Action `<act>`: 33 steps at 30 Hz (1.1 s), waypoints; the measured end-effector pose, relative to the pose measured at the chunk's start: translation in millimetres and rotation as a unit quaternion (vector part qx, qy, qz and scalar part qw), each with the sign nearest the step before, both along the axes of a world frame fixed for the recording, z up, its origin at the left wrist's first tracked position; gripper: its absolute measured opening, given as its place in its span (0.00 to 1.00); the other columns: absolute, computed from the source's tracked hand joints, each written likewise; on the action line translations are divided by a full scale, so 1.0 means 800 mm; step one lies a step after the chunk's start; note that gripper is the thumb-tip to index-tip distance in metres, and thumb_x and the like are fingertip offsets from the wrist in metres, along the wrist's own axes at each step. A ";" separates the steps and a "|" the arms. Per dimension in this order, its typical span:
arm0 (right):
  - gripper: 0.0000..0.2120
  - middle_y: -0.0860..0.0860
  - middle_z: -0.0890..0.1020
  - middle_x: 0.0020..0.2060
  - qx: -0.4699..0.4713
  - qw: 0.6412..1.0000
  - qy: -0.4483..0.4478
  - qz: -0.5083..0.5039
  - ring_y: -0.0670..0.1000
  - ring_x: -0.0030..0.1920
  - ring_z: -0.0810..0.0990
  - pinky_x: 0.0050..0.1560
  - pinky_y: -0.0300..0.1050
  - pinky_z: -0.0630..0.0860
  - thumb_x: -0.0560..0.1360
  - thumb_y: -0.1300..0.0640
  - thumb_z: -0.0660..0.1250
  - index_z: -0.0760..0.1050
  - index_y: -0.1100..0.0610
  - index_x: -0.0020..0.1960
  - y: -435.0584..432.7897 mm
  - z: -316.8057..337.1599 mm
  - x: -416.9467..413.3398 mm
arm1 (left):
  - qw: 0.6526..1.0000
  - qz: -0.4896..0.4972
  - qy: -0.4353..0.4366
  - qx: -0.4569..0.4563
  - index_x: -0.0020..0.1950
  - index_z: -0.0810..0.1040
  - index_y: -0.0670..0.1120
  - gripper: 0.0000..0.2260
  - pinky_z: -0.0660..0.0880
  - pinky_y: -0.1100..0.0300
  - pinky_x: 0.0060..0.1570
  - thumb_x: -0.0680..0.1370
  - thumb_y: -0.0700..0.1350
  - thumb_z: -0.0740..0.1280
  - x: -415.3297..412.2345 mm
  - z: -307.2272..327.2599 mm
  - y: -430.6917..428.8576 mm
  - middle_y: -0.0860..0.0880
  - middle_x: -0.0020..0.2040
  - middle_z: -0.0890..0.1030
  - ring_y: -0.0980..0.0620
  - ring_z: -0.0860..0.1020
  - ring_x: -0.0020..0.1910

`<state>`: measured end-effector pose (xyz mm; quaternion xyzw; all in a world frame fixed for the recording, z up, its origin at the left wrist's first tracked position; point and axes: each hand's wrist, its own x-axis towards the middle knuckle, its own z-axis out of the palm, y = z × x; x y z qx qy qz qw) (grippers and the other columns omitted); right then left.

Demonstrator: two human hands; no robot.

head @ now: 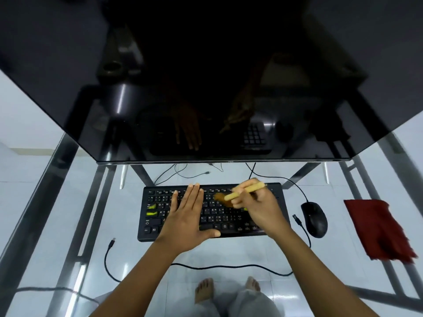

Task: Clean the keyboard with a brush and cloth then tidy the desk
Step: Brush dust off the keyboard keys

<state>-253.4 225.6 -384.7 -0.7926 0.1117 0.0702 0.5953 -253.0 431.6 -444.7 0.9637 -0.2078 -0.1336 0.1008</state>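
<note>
Glass desk [251,252] first: hard, slick and see-through (feet and floor visible beneath), so likely to let anything light skate across it. At its centre, black keyboard [155,216]: flat, rigid, probably light enough to slide under a sideways sweep. Seemingly steadied for that reason by left hand [185,216], laid flat across the left-middle keys with fingers straight and thumb spread toward the near edge, grasping nothing. Best lifted by the two short ends, never by the keys; loose cable [229,267] in front to be minded.

Well apart to the right, beyond the black mouse [314,218], red cloth [377,229]: soft, limp, crumpled, untouched. Pinch anywhere, then bunch into a pad before wiping.

Smallest, the brush [247,192]: stiff pale-yellow handle, soft brownish bristles (blurred) down on the upper-middle keys, just beside the left fingertips. Held pen-fashion in right hand [258,209], fingers curled round the handle about midway. Light and easy to steer; worth gripping nearer the bristles for firmer strokes between keys.
</note>
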 end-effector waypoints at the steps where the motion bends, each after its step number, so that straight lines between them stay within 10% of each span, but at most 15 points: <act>1: 0.05 0.52 0.86 0.40 -0.020 0.999 0.019 0.034 0.50 0.41 0.85 0.45 0.39 0.81 0.80 0.59 0.63 0.76 0.59 0.49 0.000 0.000 0.002 | 1.000 0.000 0.000 0.001 0.79 0.41 0.44 0.52 0.36 0.43 0.74 0.68 0.77 0.52 0.000 0.000 -0.002 0.48 0.79 0.38 0.52 0.32 0.76; 14: 0.05 0.47 0.84 0.37 -0.136 0.971 -0.067 -0.186 0.47 0.39 0.84 0.45 0.38 0.78 0.80 0.55 0.63 0.75 0.54 0.47 -0.081 -0.015 -0.006 | 0.997 -0.072 -0.012 -0.024 0.78 0.41 0.43 0.47 0.34 0.44 0.74 0.73 0.73 0.52 0.010 0.005 -0.078 0.47 0.79 0.37 0.51 0.33 0.76; 24: 0.06 0.53 0.85 0.39 -0.073 0.994 -0.014 -0.080 0.52 0.38 0.84 0.43 0.43 0.81 0.81 0.63 0.60 0.76 0.62 0.48 -0.093 -0.009 -0.026 | 0.996 -0.083 -0.010 -0.005 0.78 0.38 0.44 0.51 0.34 0.44 0.74 0.70 0.76 0.53 0.011 -0.009 -0.086 0.48 0.78 0.34 0.52 0.31 0.75; 28: 0.04 0.48 0.83 0.41 -0.240 0.951 -0.086 -0.176 0.45 0.39 0.80 0.39 0.27 0.70 0.79 0.61 0.63 0.76 0.56 0.48 -0.101 -0.006 -0.035 | 0.997 -0.080 -0.014 -0.016 0.78 0.40 0.44 0.51 0.34 0.45 0.74 0.70 0.76 0.54 0.011 -0.009 -0.085 0.48 0.78 0.35 0.52 0.32 0.75; 33: 0.06 0.50 0.85 0.36 -0.129 0.991 -0.008 -0.024 0.47 0.35 0.83 0.40 0.41 0.81 0.79 0.64 0.63 0.77 0.58 0.45 -0.092 -0.008 -0.057 | 0.997 -0.081 -0.014 -0.005 0.78 0.40 0.44 0.51 0.34 0.45 0.74 0.69 0.76 0.52 0.012 -0.009 -0.086 0.48 0.78 0.35 0.51 0.32 0.75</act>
